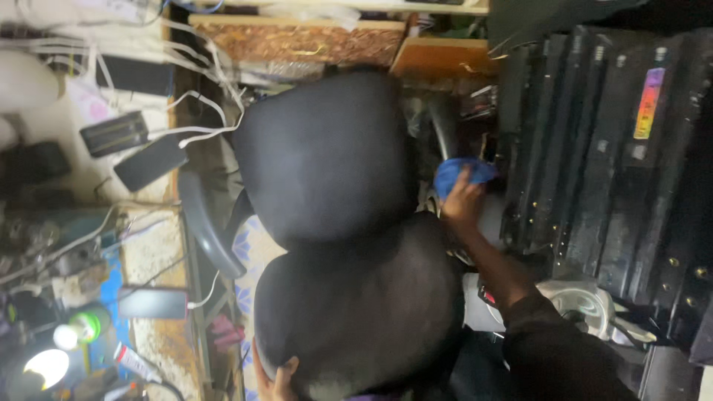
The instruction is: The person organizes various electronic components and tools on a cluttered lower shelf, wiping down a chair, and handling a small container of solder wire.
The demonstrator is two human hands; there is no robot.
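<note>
Head view: the right hand (462,202) reaches out past the chair, its fingers clenched over a blue cloth (462,175). The cloth is bunched under the fingertips and pressed against the dark edge of the chair's right armrest (444,126), just beside the stack of black cases (609,171). The forearm runs back down to a dark sleeve (553,349) at the lower right.

The left hand (278,377) shows only at the bottom edge. Its fingers curl around the rim of the chair's lower black cushion (356,304), grasping it; how much of the hand wraps underneath is hidden. The upper cushion (327,156) touches the lower one, and the left armrest (204,226) curves out to the left.

On one black case, near the top right, sits a narrow upright sticker (648,102) in rainbow colours; a small pale square label lies just below it. Its print is too small to read.

To the left, a cluttered bench (152,252) carries two dark flat packs (115,132) joined to white cables, a black slab (151,303) with a white lead, a white tube with red markings (135,362) near the bottom, and a lit lamp (46,367) in the corner. A brown patterned board (304,43) lies along the top.
</note>
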